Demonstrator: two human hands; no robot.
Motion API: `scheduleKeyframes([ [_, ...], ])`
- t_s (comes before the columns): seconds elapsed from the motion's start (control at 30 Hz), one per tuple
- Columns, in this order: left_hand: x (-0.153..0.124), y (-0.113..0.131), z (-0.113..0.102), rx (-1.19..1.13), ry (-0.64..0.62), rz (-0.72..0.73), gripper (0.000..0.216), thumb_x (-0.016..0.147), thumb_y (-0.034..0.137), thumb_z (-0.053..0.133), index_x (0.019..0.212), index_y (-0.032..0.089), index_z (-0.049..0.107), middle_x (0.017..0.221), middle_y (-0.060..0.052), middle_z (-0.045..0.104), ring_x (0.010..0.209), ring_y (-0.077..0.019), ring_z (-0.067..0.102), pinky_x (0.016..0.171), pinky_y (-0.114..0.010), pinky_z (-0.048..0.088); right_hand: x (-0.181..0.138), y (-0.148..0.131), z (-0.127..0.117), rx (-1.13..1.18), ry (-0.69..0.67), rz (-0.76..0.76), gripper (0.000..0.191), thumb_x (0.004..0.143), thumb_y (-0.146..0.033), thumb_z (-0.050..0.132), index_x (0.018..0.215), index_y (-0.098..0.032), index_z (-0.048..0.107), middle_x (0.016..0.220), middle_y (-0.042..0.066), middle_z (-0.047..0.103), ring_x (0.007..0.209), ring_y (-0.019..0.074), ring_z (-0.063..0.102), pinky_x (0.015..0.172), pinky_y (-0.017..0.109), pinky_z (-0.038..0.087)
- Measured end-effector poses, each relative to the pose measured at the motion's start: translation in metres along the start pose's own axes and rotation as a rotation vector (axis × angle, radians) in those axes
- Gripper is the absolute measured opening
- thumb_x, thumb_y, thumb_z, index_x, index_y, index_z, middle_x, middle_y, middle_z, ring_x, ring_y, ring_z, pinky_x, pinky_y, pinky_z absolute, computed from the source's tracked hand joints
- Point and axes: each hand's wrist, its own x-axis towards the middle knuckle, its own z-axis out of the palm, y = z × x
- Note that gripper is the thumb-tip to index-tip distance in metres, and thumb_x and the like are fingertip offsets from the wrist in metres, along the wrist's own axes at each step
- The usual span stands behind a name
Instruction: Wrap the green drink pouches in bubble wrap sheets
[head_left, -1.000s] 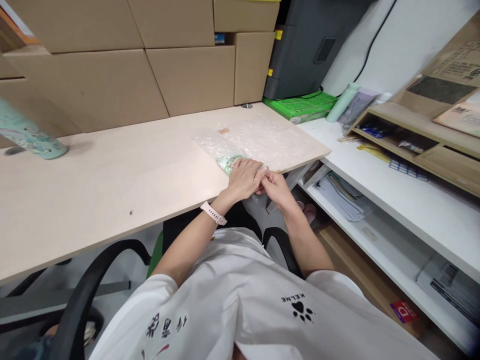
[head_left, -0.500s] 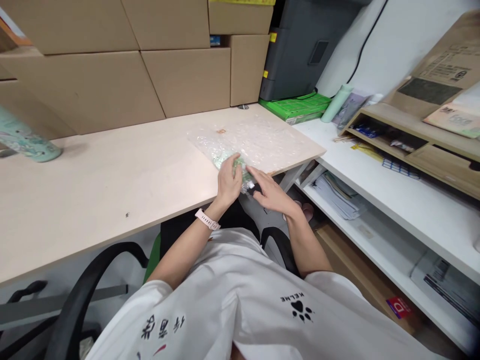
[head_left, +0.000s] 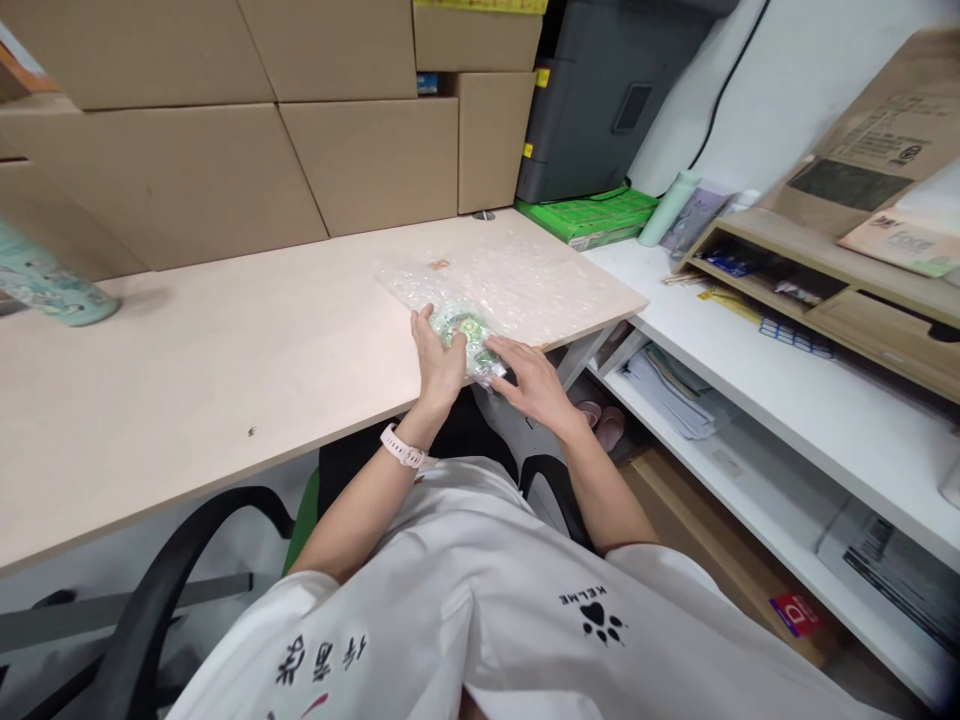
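A green, partly round object [head_left: 471, 328] lies near the front edge of the table, folded into clear bubble wrap [head_left: 547, 285]; its kind cannot be made out through the plastic. At its left side is my left hand [head_left: 439, 360], fingers stretched and apart, the thumb towards the wrap. My right hand [head_left: 531, 385] rests its extended fingers on the wrap's right side. A crumpled end of the plastic sticks out over the table edge between both hands.
Cardboard boxes [head_left: 210, 180] line the back of the wooden table [head_left: 247, 350]. A mint patterned tumbler [head_left: 56, 280] stands at the left. On the right are a green box [head_left: 592, 215], a white shelf desk [head_left: 750, 350] and a wooden organizer [head_left: 862, 310].
My left hand has moved left and opened away from the wrapped object, showing more of its green. My right hand has shifted slightly left onto the wrap.
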Motion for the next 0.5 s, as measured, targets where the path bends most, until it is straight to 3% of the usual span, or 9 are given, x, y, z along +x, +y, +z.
scheduleKeyframes([
  [0.13,-0.004,0.015,-0.001,-0.233,0.047,-0.228,0.065,0.089,0.014,0.050,0.147,0.024,0.023,0.148,-0.014,0.048,0.131,-0.0251,0.055,0.104,-0.043,0.053,0.002,-0.004,0.002,-0.007,0.031,0.013,0.048,0.095,-0.034,0.051,0.141,-0.020,0.055,0.142,0.011,0.059,0.134,0.0282,0.053,0.111,0.049,0.043],
  [0.2,-0.010,0.024,-0.002,-0.294,0.030,-0.271,0.068,0.088,0.012,0.047,0.149,0.024,0.018,0.145,-0.015,0.051,0.124,-0.0244,0.061,0.097,-0.042,0.057,0.002,-0.005,0.002,0.008,0.054,0.034,0.046,0.097,-0.034,0.048,0.141,-0.022,0.054,0.140,0.009,0.061,0.130,0.0282,0.056,0.108,0.049,0.046],
  [0.3,-0.024,0.036,-0.001,-0.290,0.015,-0.187,0.069,0.088,0.015,0.048,0.149,0.024,0.018,0.150,-0.015,0.047,0.128,-0.0228,0.059,0.098,-0.039,0.057,0.001,-0.007,0.001,0.073,0.117,0.112,0.045,0.098,-0.034,0.044,0.140,-0.025,0.055,0.135,0.007,0.065,0.112,0.0273,0.067,0.096,0.046,0.053],
  [0.4,-0.036,0.044,0.001,-0.188,-0.044,-0.044,0.063,0.088,0.017,0.050,0.146,0.024,0.026,0.154,-0.013,0.042,0.130,-0.0212,0.057,0.103,-0.038,0.055,0.002,-0.008,0.005,0.247,0.213,0.205,0.044,0.097,-0.038,0.042,0.137,-0.025,0.056,0.125,0.006,0.069,0.087,0.0226,0.070,0.081,0.040,0.057],
  [0.5,-0.041,0.046,0.003,0.035,-0.121,0.130,0.055,0.087,0.016,0.051,0.140,0.025,0.040,0.151,-0.010,0.047,0.134,-0.0215,0.053,0.110,-0.041,0.050,0.004,-0.009,0.014,0.438,0.291,0.280,0.043,0.096,-0.043,0.043,0.131,-0.024,0.058,0.115,0.006,0.072,0.088,0.0216,0.070,0.079,0.037,0.058],
])
